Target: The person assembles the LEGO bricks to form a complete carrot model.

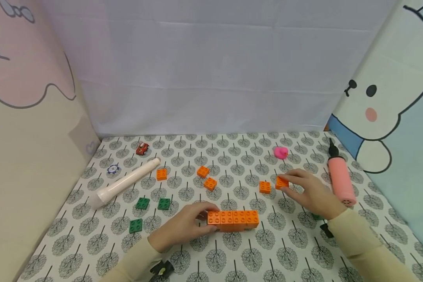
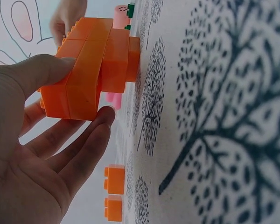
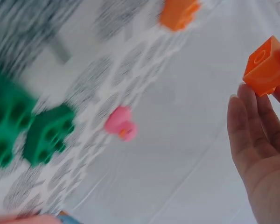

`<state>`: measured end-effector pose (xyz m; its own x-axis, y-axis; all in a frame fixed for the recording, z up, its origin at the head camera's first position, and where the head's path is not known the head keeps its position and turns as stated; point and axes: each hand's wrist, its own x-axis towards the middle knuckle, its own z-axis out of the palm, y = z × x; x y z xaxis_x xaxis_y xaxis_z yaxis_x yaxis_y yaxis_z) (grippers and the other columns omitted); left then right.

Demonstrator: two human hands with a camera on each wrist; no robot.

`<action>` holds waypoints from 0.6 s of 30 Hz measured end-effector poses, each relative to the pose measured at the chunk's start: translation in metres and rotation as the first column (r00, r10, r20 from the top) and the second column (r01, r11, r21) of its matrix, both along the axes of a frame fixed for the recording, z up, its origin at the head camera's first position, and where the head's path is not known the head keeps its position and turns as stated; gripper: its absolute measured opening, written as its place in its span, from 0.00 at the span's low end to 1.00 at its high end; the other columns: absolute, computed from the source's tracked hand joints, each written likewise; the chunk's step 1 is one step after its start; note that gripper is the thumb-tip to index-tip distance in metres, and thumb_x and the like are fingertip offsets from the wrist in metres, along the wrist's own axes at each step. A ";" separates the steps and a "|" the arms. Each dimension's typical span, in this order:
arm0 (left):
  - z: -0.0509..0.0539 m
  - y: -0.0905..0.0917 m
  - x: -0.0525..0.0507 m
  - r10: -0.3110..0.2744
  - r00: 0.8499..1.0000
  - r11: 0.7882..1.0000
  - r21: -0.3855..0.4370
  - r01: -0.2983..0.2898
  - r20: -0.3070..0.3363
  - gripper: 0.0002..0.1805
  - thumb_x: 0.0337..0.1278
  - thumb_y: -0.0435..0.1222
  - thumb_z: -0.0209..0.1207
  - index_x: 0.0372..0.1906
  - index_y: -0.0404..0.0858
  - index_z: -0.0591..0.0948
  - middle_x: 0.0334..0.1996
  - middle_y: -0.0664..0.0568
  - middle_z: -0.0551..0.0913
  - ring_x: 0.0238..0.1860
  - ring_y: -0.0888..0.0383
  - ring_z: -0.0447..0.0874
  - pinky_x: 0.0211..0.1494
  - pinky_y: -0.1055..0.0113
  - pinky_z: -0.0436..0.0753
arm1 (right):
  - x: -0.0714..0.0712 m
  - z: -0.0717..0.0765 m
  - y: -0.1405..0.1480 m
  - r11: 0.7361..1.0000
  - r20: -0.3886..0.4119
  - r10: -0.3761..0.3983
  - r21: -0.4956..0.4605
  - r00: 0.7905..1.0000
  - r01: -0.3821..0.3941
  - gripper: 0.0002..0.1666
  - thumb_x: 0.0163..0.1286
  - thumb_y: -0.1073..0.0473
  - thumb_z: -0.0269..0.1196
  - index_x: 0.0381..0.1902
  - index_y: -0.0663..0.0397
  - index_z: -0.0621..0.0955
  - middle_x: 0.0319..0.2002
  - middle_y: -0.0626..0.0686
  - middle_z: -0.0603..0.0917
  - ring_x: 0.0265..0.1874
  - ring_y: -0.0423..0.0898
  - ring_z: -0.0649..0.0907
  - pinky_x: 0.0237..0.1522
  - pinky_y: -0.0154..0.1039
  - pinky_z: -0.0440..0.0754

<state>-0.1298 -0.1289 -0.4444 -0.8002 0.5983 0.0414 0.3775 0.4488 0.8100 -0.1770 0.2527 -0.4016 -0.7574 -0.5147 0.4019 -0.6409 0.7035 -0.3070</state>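
A row of joined orange toy bricks (image 1: 232, 221) sits low over the patterned cloth, and in the left wrist view the joined bricks (image 2: 88, 70) show a stepped underside. My left hand (image 1: 183, 226) grips the row's left end between thumb and fingers. To the right and farther back, my right hand (image 1: 311, 192) pinches a single orange brick (image 1: 282, 183). In the right wrist view that brick (image 3: 266, 67) is raised, with its hollow underside partly showing. Another loose orange brick (image 1: 264, 187) lies just left of it.
More orange bricks (image 1: 203, 171) lie mid-table, with green bricks (image 1: 135, 225) at left and beneath my right wrist (image 3: 49, 135). Around them are a white tapered tube (image 1: 127, 182), poker chip (image 1: 113, 169), red toy car (image 1: 142, 148), pink duck (image 1: 281, 152) and pink pump (image 1: 341, 178).
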 end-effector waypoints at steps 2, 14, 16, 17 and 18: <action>0.000 0.000 0.000 -0.003 1.000 1.000 0.003 0.003 0.000 0.22 0.59 0.41 0.68 0.58 0.51 0.79 0.50 0.64 0.81 0.47 0.67 0.81 0.56 0.68 0.82 | 0.008 0.001 -0.010 0.996 -0.081 0.069 -0.045 0.994 -0.073 0.26 0.58 0.65 0.73 0.56 0.55 0.84 0.51 0.51 0.82 0.46 0.47 0.82 0.43 0.35 0.84; -0.001 -0.001 0.000 -0.001 1.000 1.000 0.018 0.001 0.018 0.22 0.59 0.41 0.68 0.58 0.50 0.79 0.50 0.63 0.82 0.47 0.66 0.81 0.57 0.67 0.82 | 0.040 -0.010 -0.059 0.926 -0.030 0.323 -0.198 0.946 -0.322 0.23 0.64 0.60 0.70 0.58 0.56 0.83 0.52 0.49 0.80 0.41 0.38 0.78 0.37 0.26 0.79; -0.001 0.000 0.000 0.001 1.000 1.000 0.012 -0.001 0.021 0.22 0.59 0.40 0.68 0.58 0.50 0.79 0.50 0.63 0.82 0.47 0.66 0.81 0.57 0.68 0.82 | 0.042 -0.014 -0.064 0.921 -0.027 0.335 -0.200 0.942 -0.333 0.24 0.64 0.60 0.71 0.58 0.56 0.83 0.53 0.49 0.79 0.42 0.38 0.78 0.40 0.25 0.79; 0.000 0.000 0.000 0.000 1.000 1.000 0.011 0.000 0.019 0.22 0.58 0.40 0.68 0.58 0.50 0.79 0.50 0.63 0.82 0.47 0.66 0.81 0.57 0.68 0.82 | 0.043 -0.016 -0.066 0.919 -0.029 0.341 -0.202 0.940 -0.340 0.24 0.64 0.60 0.71 0.58 0.56 0.83 0.53 0.49 0.79 0.43 0.39 0.79 0.42 0.24 0.79; 0.000 0.000 0.000 -0.001 1.000 1.000 0.010 0.001 0.017 0.22 0.58 0.40 0.68 0.58 0.50 0.79 0.50 0.63 0.82 0.47 0.66 0.81 0.57 0.68 0.82 | 0.043 -0.018 -0.068 0.914 -0.040 0.351 -0.205 0.936 -0.351 0.25 0.63 0.60 0.71 0.58 0.57 0.83 0.53 0.49 0.79 0.44 0.39 0.79 0.43 0.24 0.79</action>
<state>-0.1302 -0.1290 -0.4440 -0.8000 0.5990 0.0343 0.3646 0.4400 0.8206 -0.1342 0.1849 -0.4193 -0.5419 -0.6535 0.5285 -0.8360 0.3546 -0.4188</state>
